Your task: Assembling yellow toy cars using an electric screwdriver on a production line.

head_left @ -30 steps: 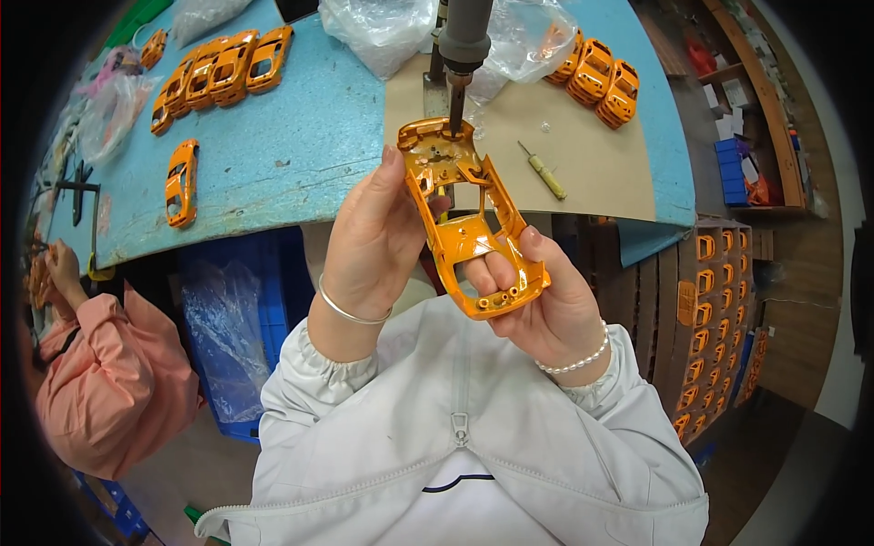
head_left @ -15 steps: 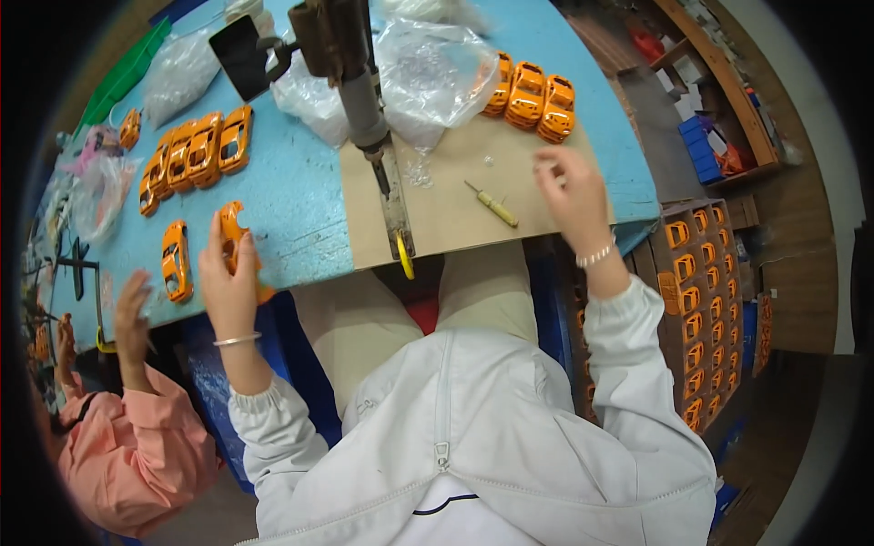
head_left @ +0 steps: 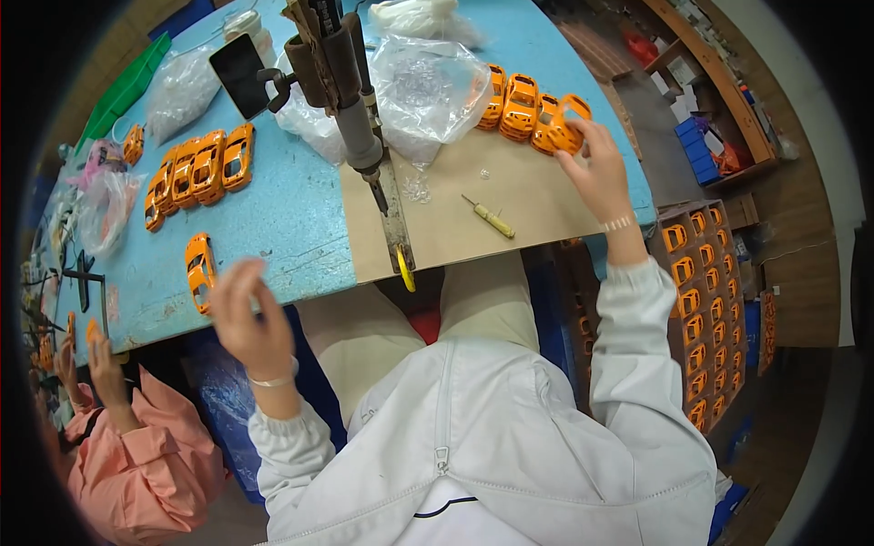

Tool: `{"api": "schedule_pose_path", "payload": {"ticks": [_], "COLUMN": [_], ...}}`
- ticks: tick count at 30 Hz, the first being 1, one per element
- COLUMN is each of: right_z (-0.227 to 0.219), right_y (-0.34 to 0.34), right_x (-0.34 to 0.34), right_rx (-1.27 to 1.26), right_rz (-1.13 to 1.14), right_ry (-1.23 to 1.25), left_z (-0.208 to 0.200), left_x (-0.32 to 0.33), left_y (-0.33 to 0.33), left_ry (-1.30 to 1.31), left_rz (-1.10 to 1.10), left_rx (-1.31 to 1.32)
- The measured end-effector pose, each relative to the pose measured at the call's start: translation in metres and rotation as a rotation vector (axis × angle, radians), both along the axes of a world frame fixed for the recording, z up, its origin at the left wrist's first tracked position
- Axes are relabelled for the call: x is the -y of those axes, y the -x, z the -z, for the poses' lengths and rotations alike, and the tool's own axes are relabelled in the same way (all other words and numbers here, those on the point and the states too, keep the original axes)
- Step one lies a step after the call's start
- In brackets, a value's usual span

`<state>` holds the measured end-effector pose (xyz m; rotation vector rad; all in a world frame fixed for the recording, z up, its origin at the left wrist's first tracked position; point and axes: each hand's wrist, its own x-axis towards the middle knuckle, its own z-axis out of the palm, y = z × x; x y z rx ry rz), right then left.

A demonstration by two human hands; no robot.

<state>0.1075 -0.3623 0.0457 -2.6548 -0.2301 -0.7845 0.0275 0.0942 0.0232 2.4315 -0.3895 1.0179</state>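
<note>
A pale grey zip-front jacket (head_left: 519, 428) with gathered cuffs (head_left: 634, 273) tops beige trousers (head_left: 487, 296). The wrists (head_left: 625, 244) carry a slim bangle (head_left: 272, 383), left, and white beads (head_left: 615, 223), right.

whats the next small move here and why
Probably bring the orange car body that the right hand seems to grip toward the upright tool: no car body lies under its tip, and the blurred left hand looks empty, free to steady it.

Blurred left hand (head_left: 250, 323), cropped bench tool (head_left: 358, 138)
The upper edge cuts the tool's top; the right hand (head_left: 599, 175) partly hides an orange car shell (head_left: 566, 138).
</note>
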Motion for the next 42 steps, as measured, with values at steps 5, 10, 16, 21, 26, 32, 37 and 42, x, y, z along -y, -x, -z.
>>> {"api": "schedule_pose_path", "payload": {"ticks": [5, 10, 16, 21, 26, 32, 37, 42], "right_z": [-0.045, -0.041, 0.021, 0.066, 0.068, 0.078, 0.065, 0.015], "right_y": [0.107, 0.122, 0.042, -0.011, -0.011, -0.012, -0.005, 0.068], "right_x": [-0.076, -0.134, -0.098, -0.069, -0.073, -0.056, -0.048, -0.109], "right_rx": [-0.463, -1.040, -0.337, -0.260, -0.314, -0.320, -0.510, -0.699], "right_rz": [-0.268, -0.620, -0.218, -0.089, -0.114, -0.143, -0.170, -0.278], "right_ry": [-0.669, -1.103, -0.459, -0.290, -0.237, -0.359, -0.912, -1.147], "left_z": [-0.035, -0.022, -0.002, 0.010, 0.015, 0.019, 0.020, 0.007], "left_x": [0.091, 0.120, 0.110, 0.104, 0.105, 0.112, 0.118, 0.133], "left_y": [0.032, 0.035, 0.043, 0.048, 0.048, 0.044, 0.040, 0.039], "left_ry": [0.234, 0.526, 1.513, 1.711, 1.767, 1.761, 1.766, 1.833], "left_rz": [0.635, 0.773, 0.717, 0.690, 0.712, 0.734, 0.741, 0.601], "left_rx": [-0.306, -0.663, -1.201, -1.200, -1.202, -1.296, -1.347, -1.322]}}
